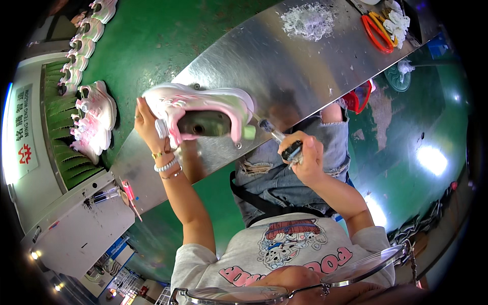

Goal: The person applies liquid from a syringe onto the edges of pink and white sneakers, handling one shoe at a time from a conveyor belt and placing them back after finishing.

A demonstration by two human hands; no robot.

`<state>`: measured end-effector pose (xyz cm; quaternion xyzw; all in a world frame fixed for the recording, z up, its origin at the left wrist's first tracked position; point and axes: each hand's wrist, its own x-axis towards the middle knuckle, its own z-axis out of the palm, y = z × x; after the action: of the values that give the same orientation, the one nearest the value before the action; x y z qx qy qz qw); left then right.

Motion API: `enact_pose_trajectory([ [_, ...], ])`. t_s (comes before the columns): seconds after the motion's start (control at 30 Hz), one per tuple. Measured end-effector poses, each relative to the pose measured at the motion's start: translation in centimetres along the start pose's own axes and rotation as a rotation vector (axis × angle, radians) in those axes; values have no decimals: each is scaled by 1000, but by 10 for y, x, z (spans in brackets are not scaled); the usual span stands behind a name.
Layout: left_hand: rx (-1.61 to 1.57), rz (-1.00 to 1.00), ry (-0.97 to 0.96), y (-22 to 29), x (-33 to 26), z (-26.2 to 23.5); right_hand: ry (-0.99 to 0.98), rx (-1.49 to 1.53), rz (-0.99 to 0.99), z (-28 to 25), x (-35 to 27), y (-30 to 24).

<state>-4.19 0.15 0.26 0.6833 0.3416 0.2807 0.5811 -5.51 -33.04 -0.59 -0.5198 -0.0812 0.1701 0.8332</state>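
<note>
A white and pink sneaker point(236, 108) lies on its side on a metal bench point(218, 68), its opening facing me and a pale green tab at its heel. My left hand point(146, 126) grips the sneaker at its left end, fingers over the upper and bracelets at the wrist. My right hand point(307, 155) is closed round a slim hand tool point(277, 134) with a clear barrel and a dark collar. The tool's thin tip points at the sneaker's right end, close to the sole; whether it touches I cannot tell. My right fist hides the tool's rear part.
Shredded clear scraps point(308, 21) and orange-handled scissors point(377, 35) lie at the bench's far right. Beyond the left end, finished-looking sneakers point(94, 119) stand on a green conveyor point(71, 152). A pink-handled tool point(128, 191) lies at lower left. A red item point(359, 99) is beside my knee.
</note>
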Motion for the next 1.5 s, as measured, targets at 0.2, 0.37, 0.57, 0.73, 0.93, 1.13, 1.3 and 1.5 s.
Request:
enact_pose_trajectory([
  [0.2, 147, -277, 15, 3, -66, -64, -28, -39, 77, 8, 12, -1],
  [0.37, 113, -559, -191, 13, -134, -104, -60, -51, 108, 9, 5, -5],
  [0.57, -11, -747, -389, 22, -179, -93, -13, -37, 160, 15, -5, -15],
  [0.73, -34, -778, -516, 17, -190, -85, 20, -61, 214, 18, -10, -27],
  [0.93, -403, -791, -705, -6, -198, -62, -5, -125, 202, 9, -19, -30],
  [1.13, -504, -781, -787, -8, -201, -26, 37, -112, 245, 10, -28, -43],
  [1.3, -685, -776, -866, -22, -206, -7, 55, -119, 227, 15, -37, -61],
  [1.5, -927, -937, -887, -40, -223, 23, 140, -97, 296, 0, -59, -84],
])
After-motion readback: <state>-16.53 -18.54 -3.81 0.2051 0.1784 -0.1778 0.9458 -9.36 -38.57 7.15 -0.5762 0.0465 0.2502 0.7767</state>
